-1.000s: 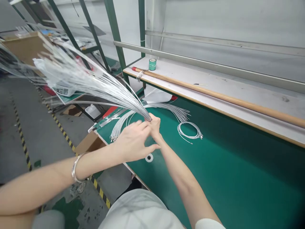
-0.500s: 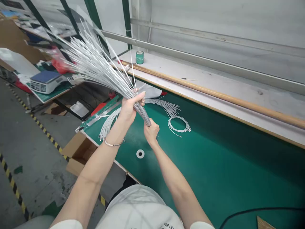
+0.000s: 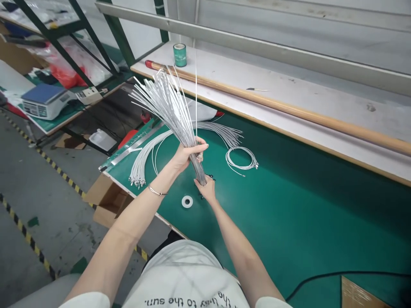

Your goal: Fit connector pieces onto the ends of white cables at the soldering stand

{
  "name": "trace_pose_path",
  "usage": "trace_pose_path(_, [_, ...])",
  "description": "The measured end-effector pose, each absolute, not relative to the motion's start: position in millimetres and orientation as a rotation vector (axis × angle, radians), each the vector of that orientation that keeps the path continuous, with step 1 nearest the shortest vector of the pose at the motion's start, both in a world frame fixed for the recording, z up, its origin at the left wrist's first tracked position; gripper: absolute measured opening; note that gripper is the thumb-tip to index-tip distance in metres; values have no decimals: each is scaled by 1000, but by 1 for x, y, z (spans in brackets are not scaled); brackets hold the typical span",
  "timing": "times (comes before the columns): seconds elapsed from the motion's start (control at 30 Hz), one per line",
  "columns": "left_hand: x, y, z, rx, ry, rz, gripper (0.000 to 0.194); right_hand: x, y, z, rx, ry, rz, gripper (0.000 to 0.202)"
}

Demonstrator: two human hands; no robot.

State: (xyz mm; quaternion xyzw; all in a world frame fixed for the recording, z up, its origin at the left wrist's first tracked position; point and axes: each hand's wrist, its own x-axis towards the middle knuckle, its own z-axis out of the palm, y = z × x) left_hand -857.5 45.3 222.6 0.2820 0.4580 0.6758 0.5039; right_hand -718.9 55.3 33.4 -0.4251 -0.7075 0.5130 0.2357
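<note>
A thick bundle of grey-white wires [image 3: 171,109] stands tilted over the green table [image 3: 289,214], its loose ends fanned toward the upper left. My left hand [image 3: 189,155] is closed around the middle of the bundle. Lower down, my right hand [image 3: 207,187] grips its bottom end, where small dark tips stick out beside the fingers. Behind the hands lies another wire bundle [image 3: 144,160], curved, with its ends at the left and right. A coiled cable [image 3: 240,158] rests to the right. Near my right hand is a small white ring-shaped roll [image 3: 187,201].
A long wooden pole [image 3: 257,98] lies along the raised white shelf [image 3: 224,68], near a green tape roll [image 3: 180,55]. An open cardboard box [image 3: 107,201] is left of the table. A scale [image 3: 48,100] stands on another table. A black cable [image 3: 337,273] crosses the lower right.
Both hands have moved slightly down and right with the bundle. The bundle is now more upright, and its fanned ends reach less far left. The camera view has shifted.
</note>
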Motion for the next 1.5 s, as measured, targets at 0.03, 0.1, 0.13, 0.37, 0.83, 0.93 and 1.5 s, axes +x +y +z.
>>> trace_pose_path(0.03, [-857,48,225,686,1110,1632,27,-719,57,32,-1175,-1925,1429,32])
trace_pose_path(0.1, [-855,57,235,703,1100,1638,25,-721,61,31,-1208,-1880,1470,38])
trace_pose_path(0.13, [-855,63,241,716,1085,1645,25,-721,62,32,-1230,-1852,1486,41])
trace_pose_path(0.37, [-852,100,254,716,1098,1624,25,-716,56,34,-1309,-1742,1593,52])
trace_pose_path(0.83, [-858,65,260,771,852,1450,31,-689,48,25,-1151,-1984,1508,28])
trace_pose_path(0.93, [-857,47,250,804,900,1447,30,-681,48,18,-1125,-2027,1458,30])
trace_pose_path(1.5, [-873,56,229,956,967,1538,30,-628,11,-28,-1334,-1711,1319,22])
